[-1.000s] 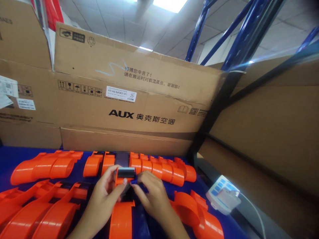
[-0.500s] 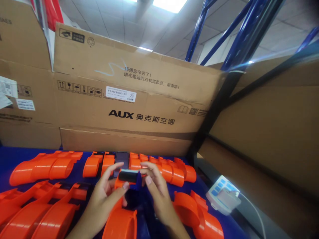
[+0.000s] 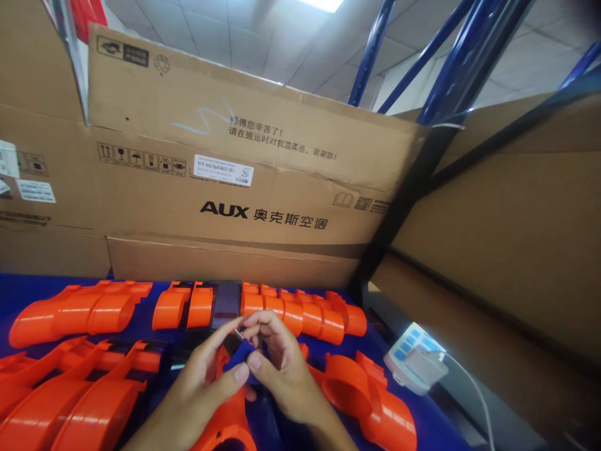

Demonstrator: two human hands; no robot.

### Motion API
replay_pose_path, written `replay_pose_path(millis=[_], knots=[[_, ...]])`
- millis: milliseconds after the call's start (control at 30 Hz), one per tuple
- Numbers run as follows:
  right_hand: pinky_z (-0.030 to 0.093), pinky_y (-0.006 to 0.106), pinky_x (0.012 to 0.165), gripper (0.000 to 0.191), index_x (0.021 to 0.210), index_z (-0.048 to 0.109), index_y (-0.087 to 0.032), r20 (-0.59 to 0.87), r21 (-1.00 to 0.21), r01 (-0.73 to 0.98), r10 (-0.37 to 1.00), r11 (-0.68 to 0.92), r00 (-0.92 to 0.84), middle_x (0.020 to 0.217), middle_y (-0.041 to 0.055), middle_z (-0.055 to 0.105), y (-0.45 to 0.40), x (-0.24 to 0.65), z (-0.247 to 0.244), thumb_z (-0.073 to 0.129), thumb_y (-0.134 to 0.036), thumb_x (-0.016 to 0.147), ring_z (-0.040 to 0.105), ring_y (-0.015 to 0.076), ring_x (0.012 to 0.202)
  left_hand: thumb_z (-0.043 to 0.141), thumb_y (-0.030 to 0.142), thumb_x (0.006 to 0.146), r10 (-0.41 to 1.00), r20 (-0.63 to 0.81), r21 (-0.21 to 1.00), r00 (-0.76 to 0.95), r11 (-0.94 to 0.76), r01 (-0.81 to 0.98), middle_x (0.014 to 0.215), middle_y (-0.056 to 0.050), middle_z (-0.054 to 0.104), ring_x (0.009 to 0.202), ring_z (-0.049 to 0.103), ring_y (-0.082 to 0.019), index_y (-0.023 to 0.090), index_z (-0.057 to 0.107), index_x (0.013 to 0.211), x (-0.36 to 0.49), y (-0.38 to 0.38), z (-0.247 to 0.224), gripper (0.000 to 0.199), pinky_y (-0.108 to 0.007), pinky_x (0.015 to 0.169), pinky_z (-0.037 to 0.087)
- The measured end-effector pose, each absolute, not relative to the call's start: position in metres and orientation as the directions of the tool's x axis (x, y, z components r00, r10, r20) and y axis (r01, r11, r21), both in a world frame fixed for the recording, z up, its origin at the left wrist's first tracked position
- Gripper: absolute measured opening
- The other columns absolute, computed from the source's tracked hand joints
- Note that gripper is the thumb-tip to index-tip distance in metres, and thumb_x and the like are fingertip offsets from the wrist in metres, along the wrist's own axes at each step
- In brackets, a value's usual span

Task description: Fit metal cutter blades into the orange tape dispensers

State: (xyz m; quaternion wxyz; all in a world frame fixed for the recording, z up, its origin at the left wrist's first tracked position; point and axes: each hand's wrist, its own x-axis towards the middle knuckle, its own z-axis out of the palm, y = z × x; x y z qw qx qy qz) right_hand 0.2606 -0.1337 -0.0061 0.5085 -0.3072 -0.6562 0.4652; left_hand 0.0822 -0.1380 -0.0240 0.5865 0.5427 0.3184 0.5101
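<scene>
An orange plastic part [image 3: 226, 418] with a dark strip at its top stands in front of me at the lower middle. My left hand [image 3: 206, 369] is closed round its upper end, thumb on a blue piece [image 3: 238, 356]. My right hand [image 3: 278, 366] pinches the same blue piece from the right, its thumb against it and its fingers curled over the top. Both hands nearly touch. Fingers hide most of the dark strip and the part's top.
Orange parts [image 3: 110, 312] lie in rows on the blue surface [image 3: 143, 322], left and right. A phone [image 3: 226, 304] lies behind my hands. A white power strip [image 3: 416, 358] with a cable sits right. Cardboard [image 3: 263, 250] stands behind, beside a rack post [image 3: 399, 207].
Both hands have drawn together over the part's top. My right fingers have closed onto the blue piece, which has tilted, and the part has turned. The view has shifted slightly.
</scene>
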Motion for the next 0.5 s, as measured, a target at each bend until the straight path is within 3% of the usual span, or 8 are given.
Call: replay_pose_path(millis=[100,200,300,367,433,500], knots=[[0.048,0.031,0.077,0.039,0.109,0.057,-0.027,0.38,-0.921,-0.033,0.881,0.387,-0.283,0.099,0.0027,0.056,-0.135,0.258,-0.004,0.073,-0.057,0.088,0.053,0.0188,0.086,0.077,0.043,0.084,0.947,0.148,0.976,0.285,-0.094,-0.195,0.151,-0.008,0.06,0.148,0.041,-0.038,0.03,0.064,0.138,0.078,-0.135,-0.027,0.057,-0.055,0.124,0.026],[0.048,0.031,0.078,0.04,0.118,0.056,-0.027,0.359,-0.926,0.016,0.892,0.378,-0.273,0.105,0.0046,0.06,-0.133,0.26,-0.003,0.067,-0.056,0.093,0.056,0.0191,0.088,0.077,0.043,0.085,0.943,0.12,0.972,0.311,-0.048,-0.228,0.15,-0.007,0.062,0.141,0.051,-0.036,0.031,0.064,0.138,0.077,-0.131,-0.025,0.056,-0.048,0.118,0.038],[0.048,0.032,0.078,0.032,0.119,0.058,-0.024,0.356,-0.902,0.175,0.908,0.396,-0.221,0.099,0.0043,0.063,-0.128,0.267,-0.001,0.046,-0.051,0.105,0.06,0.0195,0.087,0.073,0.048,0.086,0.943,0.042,0.92,0.331,0.092,-0.38,0.133,-0.012,0.074,0.095,0.077,-0.031,0.029,0.058,0.141,0.077,-0.128,-0.02,0.061,-0.042,0.084,0.06],[0.044,0.03,0.072,0.028,0.101,0.062,-0.023,0.385,-0.812,0.414,0.911,0.412,-0.151,0.083,0.0013,0.06,-0.125,0.275,0.001,0.044,-0.044,0.106,0.058,0.0182,0.077,0.069,0.053,0.086,0.946,-0.02,0.855,0.324,0.184,-0.485,0.113,-0.013,0.081,0.069,0.077,-0.027,0.025,0.056,0.141,0.076,-0.126,-0.016,0.063,-0.038,0.066,0.059],[0.039,0.028,0.063,0.018,0.103,0.064,-0.024,0.382,-0.697,0.585,0.905,0.416,-0.187,0.069,-0.0027,0.055,-0.124,0.283,0.005,0.051,-0.036,0.103,0.053,0.0166,0.065,0.067,0.057,0.085,0.951,-0.073,0.798,0.299,0.236,-0.554,0.101,-0.012,0.083,0.069,0.077,-0.029,0.022,0.059,0.138,0.074,-0.125,-0.011,0.064,-0.038,0.065,0.058],[0.036,0.027,0.059,0.015,0.109,0.065,-0.025,0.347,-0.611,0.648,0.889,0.455,-0.298,0.064,-0.0047,0.054,-0.126,0.289,0.008,0.055,-0.027,0.099,0.052,0.0156,0.059,0.066,0.061,0.083,0.949,-0.117,0.761,0.292,0.274,-0.587,0.099,-0.012,0.084,0.075,0.077,-0.032,0.02,0.064,0.134,0.072,-0.124,-0.009,0.065,-0.04,0.068,0.058]])
